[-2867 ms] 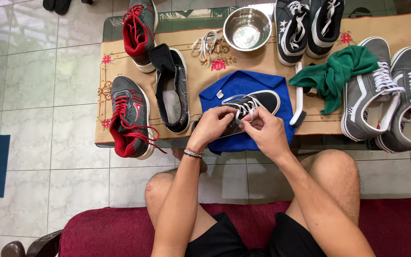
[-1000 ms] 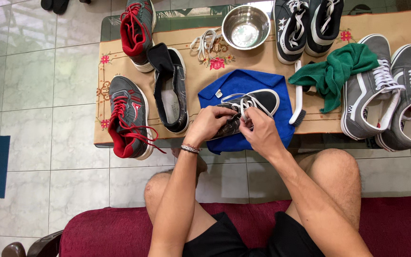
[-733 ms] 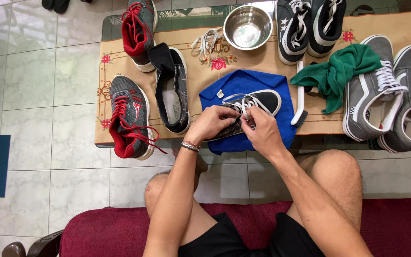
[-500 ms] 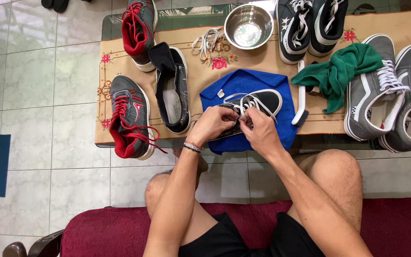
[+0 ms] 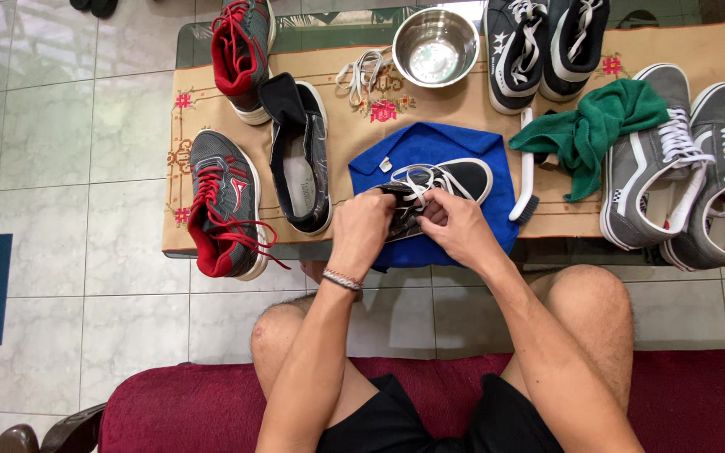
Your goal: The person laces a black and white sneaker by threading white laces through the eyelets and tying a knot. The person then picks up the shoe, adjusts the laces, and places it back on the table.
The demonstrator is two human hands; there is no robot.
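In the middle of the frame, a black sneaker (image 5: pixel 451 183) lies on a blue cloth (image 5: pixel 430 147) on the worktop (image 5: pixel 463 101). The left hand (image 5: pixel 362 231) is closed around the heel end of it. The right hand (image 5: pixel 459 228) pinches the white laces (image 5: pixel 419 178) between its fingertips, just beside the left hand.

1. Black sneaker (image 5: pixel 451 180): matt canvas, white rubber edge, woven laces.
2. Blue cloth (image 5: pixel 430 147): soft, matt.
3. Bowl (image 5: pixel 435 47): shiny polished metal.
4. Table runner (image 5: pixel 472 105): beige embroidered fabric.
5. Floor tiles (image 5: pixel 60 126): glossy.
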